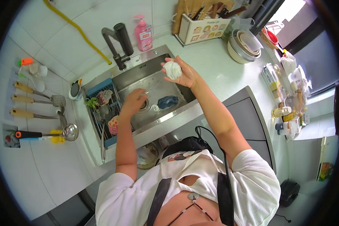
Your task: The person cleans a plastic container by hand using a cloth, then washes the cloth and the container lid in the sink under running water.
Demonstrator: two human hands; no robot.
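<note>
My right hand (185,76) is raised over the right side of the steel sink (139,84), palm turned up. In it lies a white wadded lump (173,70), which looks like a crumpled wet cloth, with my fingers curved around it. My left hand (133,102) hangs over the left part of the basin by the drain (143,104), its fingers apart and nothing in them. A dark blue bunched cloth (167,102) rests on the sink bottom, between and below my hands.
A blue draining rack (108,82) with utensils and scrubbers fills the sink's left end. Behind stand a black faucet (121,62) and a pink pump bottle (143,35). Nested bowls (242,51) and a knife holder (201,30) occupy the back right counter. Ladles and spatulas (37,100) hang at left.
</note>
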